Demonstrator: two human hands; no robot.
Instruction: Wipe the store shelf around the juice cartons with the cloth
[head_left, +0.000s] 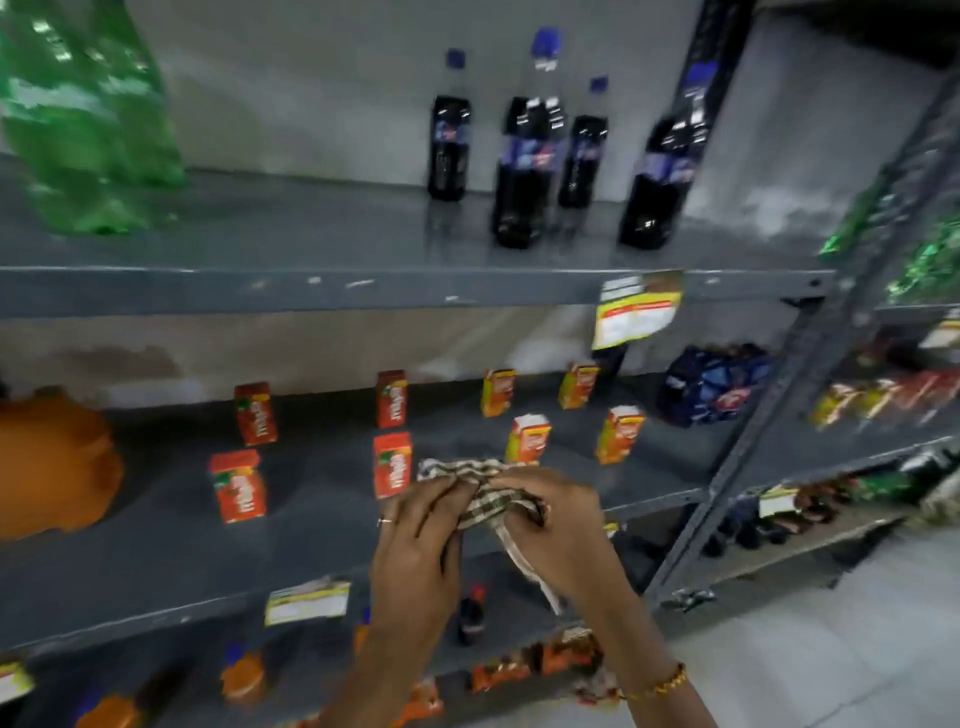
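Note:
A checked cloth (480, 480) is bunched between both hands in front of the middle grey shelf (156, 545). My left hand (415, 540) pinches its near side, and my right hand (550, 519) grips the other end, a strip of cloth hanging below. Several small juice cartons stand spaced out on that shelf: red ones (393, 464) (239, 486) (255, 413) to the left, orange-yellow ones (529, 439) (619, 434) to the right. The cloth is held just in front of a red carton and below an orange carton.
The upper shelf (311, 291) carries dark cola bottles (527, 166) and a green bottle pack (88, 119). An orange bottle pack (52, 462) sits at the left, a dark blue pack (711, 384) at the right. Price tags (636, 312) hang from shelf edges. A second rack (883, 389) stands at the right.

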